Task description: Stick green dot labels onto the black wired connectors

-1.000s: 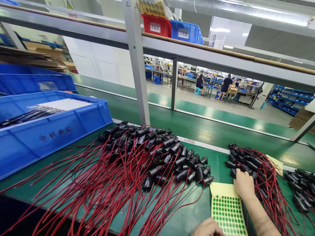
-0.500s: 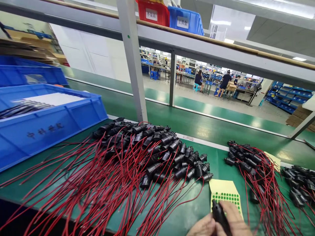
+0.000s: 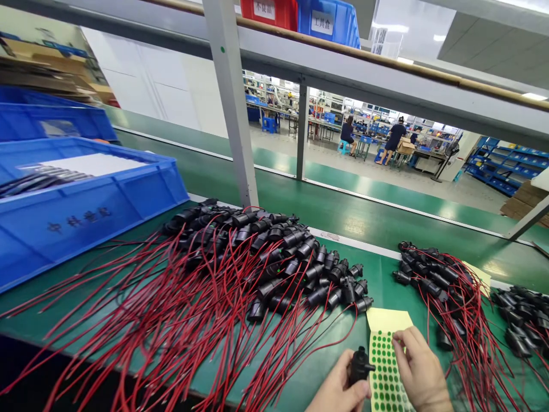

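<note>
My left hand (image 3: 341,384) grips a small black pump (image 3: 361,366), its short nozzles pointing up and to the right. A pale yellow sheet of green dot stickers (image 3: 383,375) lies on the bench just right of the pump. Over the sheet's upper right edge is my right hand (image 3: 418,366), thumb and forefinger pinched together; whatever is between the fingertips is too small to make out. Left of my hands spreads a large heap of similar black pumps (image 3: 295,252), their red and black wires (image 3: 193,320) trailing toward the front edge.
More pumps lie in a smaller pile (image 3: 433,280) on the right, with another group (image 3: 521,320) beyond it. A blue crate (image 3: 94,212) stands at left. A shelf post (image 3: 234,114) rises behind the heap. People work at far benches.
My hands have parted. The left has kept the pump and turned it more upright; the right has let go of it and moved onto the sticker sheet, which now shows more.
</note>
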Motion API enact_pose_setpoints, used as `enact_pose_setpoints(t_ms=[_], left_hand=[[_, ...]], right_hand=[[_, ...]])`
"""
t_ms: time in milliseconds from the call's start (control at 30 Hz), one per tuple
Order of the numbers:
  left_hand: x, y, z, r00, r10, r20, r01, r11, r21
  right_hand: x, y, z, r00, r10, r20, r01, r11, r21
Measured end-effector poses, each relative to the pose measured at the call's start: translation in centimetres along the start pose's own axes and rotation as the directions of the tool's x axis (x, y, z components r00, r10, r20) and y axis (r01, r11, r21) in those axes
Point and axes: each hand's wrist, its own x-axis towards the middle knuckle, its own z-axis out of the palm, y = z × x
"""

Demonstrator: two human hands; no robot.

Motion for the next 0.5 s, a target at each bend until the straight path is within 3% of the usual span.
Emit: enact_pose_setpoints(t_ms=[100,267,500], left_hand=[[-0.2,-0.3,-0.4,1.0,-0.01,0.022,0.008,0.995,0.102],[0.0,-1.4,-0.9,0.999,0.012,0.043,-0.019,0.988,0.156],[-0.1,-1.8,-1.1,0.992,0.116,0.053,-0.125,0.966,0.228]], right_hand=[[1.4,1.1,1.4,0.997,0.034,0.066,-0.027,0.995,-0.094],[1.7,1.4,3.5,0.994,0.012,0.105,-0.002,0.995,-0.096],[1.2,0.8,3.7,0.997,0.037,0.073,-0.032,0.997,-0.069]])
